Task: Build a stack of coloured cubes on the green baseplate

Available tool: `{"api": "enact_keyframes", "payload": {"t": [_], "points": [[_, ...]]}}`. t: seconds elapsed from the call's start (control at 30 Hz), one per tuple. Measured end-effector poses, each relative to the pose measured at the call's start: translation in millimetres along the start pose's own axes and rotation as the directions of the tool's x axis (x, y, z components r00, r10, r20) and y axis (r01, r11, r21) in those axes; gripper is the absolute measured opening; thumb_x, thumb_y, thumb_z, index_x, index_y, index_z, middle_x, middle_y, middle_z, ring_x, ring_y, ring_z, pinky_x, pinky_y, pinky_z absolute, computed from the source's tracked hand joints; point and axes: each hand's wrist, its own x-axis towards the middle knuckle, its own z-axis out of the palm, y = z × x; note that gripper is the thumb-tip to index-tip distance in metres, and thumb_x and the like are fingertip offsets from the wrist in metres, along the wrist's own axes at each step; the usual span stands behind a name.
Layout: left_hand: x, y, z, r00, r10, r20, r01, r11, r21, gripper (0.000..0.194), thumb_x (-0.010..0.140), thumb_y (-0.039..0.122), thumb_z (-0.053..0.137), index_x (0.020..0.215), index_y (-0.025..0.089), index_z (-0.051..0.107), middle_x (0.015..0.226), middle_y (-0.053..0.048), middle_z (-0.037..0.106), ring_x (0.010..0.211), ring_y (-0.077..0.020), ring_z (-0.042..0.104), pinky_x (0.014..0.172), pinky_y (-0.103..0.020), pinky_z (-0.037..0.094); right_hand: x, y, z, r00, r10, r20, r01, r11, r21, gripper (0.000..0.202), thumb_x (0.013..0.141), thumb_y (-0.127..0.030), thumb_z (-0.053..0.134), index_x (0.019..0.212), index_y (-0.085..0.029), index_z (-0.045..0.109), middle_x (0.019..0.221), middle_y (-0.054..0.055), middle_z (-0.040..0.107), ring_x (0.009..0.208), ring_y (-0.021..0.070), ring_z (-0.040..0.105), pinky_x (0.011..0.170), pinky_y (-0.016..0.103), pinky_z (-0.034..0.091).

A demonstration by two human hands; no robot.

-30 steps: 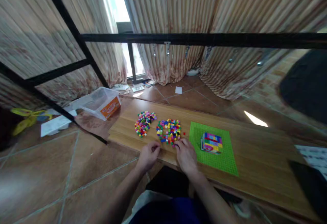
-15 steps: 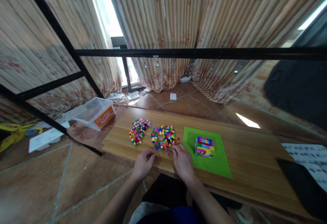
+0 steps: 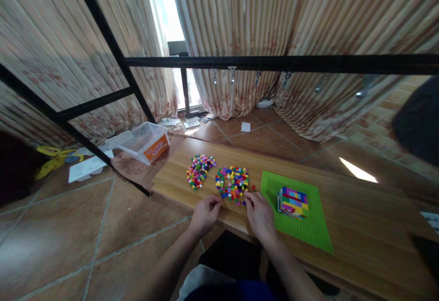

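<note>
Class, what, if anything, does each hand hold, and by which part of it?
Left hand and right hand: cannot tell; anything pinched there would be too small.

The lone camera, worn on my head, looks forward and down across the desk (image 3: 363,218).
Set above my lap (image 3: 230,255), it catches my forearms (image 3: 176,253) close, my fingers (image 3: 211,200) farther out and the curtains (image 3: 240,17) beyond.

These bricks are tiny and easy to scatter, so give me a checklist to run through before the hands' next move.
- Brick block on green baseplate: ok.
- Green baseplate flat on table: ok.
- Loose bricks all gathered: not ok; a red brick lies alone beside the right pile.
- Right hand at that pile's near edge: ok.
- Anything in left hand: cannot tell; too small to see.
</note>
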Motion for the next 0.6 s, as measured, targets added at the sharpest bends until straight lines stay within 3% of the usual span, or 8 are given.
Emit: {"api": "enact_keyframes", "payload": {"t": [0.33, 0.47, 0.6], "points": [[3, -9, 1.2, 1.0, 0.009, 0.006, -0.009, 1.0, -0.03, 0.019, 0.082, 0.03, 0.053, 0.082, 0.018, 0.067, 0.073, -0.002, 0.067, 0.066, -0.0165, 0.061, 0.063, -0.025, 0.046, 19, -19, 4, 0.997, 0.062, 0.044, -0.057, 0.992, -0.117, 0.024, 0.093, -0.02, 0.047, 0.081, -0.02, 0.068, 0.086, 0.005, 0.063, 0.081, 0.0177, 0.058, 0.074, 0.029, 0.042], [2, -7, -1.0, 1.0, 0.005, 0.016, -0.005, 0.999, -0.033, 0.02, 0.082, 0.032, 0.053, 0.082, 0.018, 0.067, 0.075, -0.003, 0.068, 0.071, -0.0179, 0.063, 0.063, -0.026, 0.046, 0, -24, -21, 1.0, 0.022, 0.002, -0.022, 0.999, -0.043, 0.024, 0.096, -0.025, 0.047, 0.088, -0.022, 0.069, 0.09, 0.003, 0.065, 0.085, 0.015, 0.06, 0.078, 0.026, 0.045], [-6, 10, 5.6, 0.999, 0.037, 0.037, -0.035, 0.997, -0.067, 0.02, 0.084, 0.032, 0.054, 0.086, 0.018, 0.068, 0.08, -0.004, 0.069, 0.077, -0.0189, 0.064, 0.068, -0.027, 0.049, -40, 1, -66, 0.967, -0.047, -0.252, 0.065, 0.996, 0.062, 0.024, 0.096, -0.033, 0.05, 0.096, -0.024, 0.071, 0.099, 0.005, 0.067, 0.092, 0.0166, 0.062, 0.083, 0.03, 0.049]]}}
